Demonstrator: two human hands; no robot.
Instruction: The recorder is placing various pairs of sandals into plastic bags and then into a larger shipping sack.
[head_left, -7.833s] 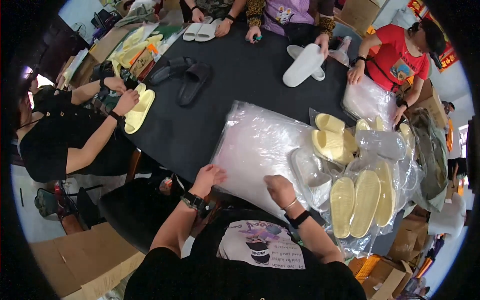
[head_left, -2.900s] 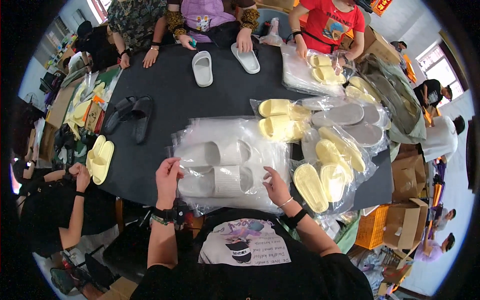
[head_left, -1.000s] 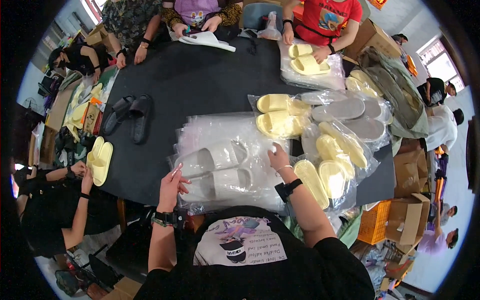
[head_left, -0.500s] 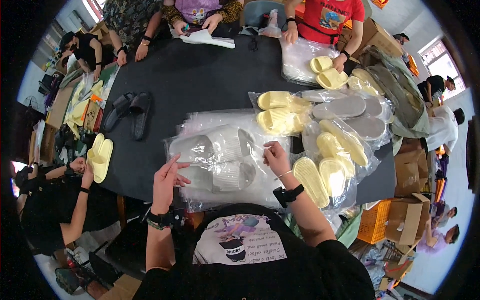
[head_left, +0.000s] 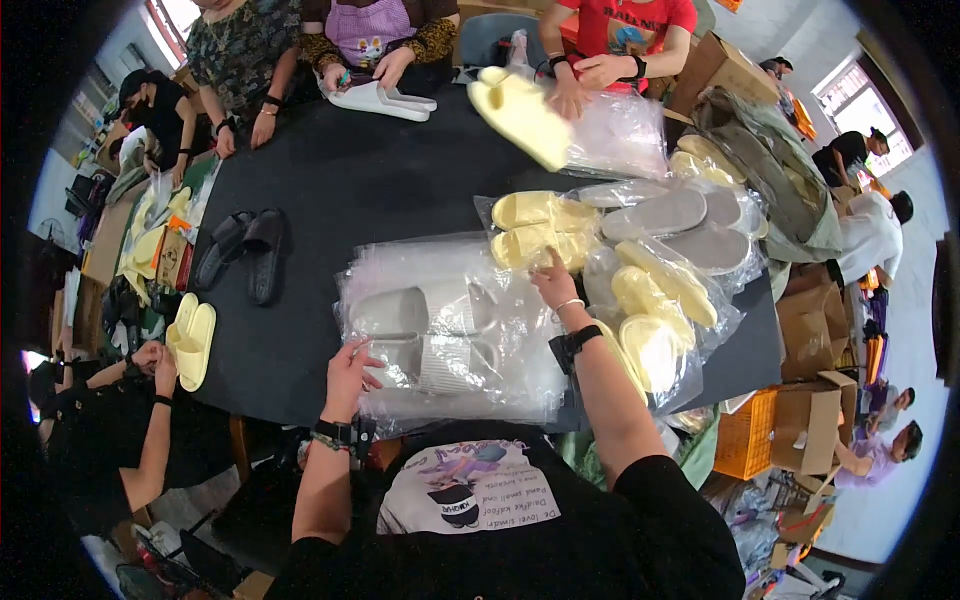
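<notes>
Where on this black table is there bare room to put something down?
Bare table lies between the black slippers, the white slippers at the far edge and the bagged yellow slippers. The right side is crowded with bagged pairs.

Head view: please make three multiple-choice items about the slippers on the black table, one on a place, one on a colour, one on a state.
1. Where does the right hand rest?
A. on the bagged pale yellow pair
B. on the black slippers
C. on a cardboard box

2. What colour is the pair between the two hands?
A. red
B. pale grey
C. black

3. How does the black pair lie?
A. inside a clear bag
B. bare on the table
C. held in a hand

Answers: 1 A, its fingers touch the bagged yellow pair; 2 B, pale grey shows through the clear plastic by the left hand; 3 B, no plastic covers it on the table.
</notes>
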